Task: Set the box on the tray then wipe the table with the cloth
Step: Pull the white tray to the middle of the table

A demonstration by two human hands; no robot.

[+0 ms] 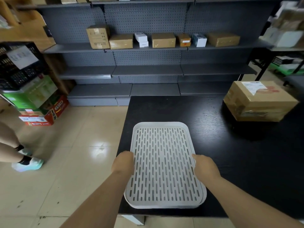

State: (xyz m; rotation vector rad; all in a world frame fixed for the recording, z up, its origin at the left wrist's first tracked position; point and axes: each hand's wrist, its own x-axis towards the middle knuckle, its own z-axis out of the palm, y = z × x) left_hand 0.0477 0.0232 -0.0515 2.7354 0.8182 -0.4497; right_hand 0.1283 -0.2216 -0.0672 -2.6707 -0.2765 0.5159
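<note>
A white slotted tray (162, 140) lies on the black table (238, 162) near its front left corner. My left hand (123, 163) grips the tray's left rim and my right hand (204, 167) grips its right rim, fingers curled under the edges. Nothing lies in the tray. A brown cardboard box (259, 102) with a white shipping label stands at the table's far right, well apart from the tray. No cloth is in view.
Grey metal shelving (148, 71) with several small cardboard and white boxes stands behind the table. Stacked cartons and a black crate (18, 66) sit at the left. Another person's legs and shoes (26, 163) stand on the tiled floor at the left edge.
</note>
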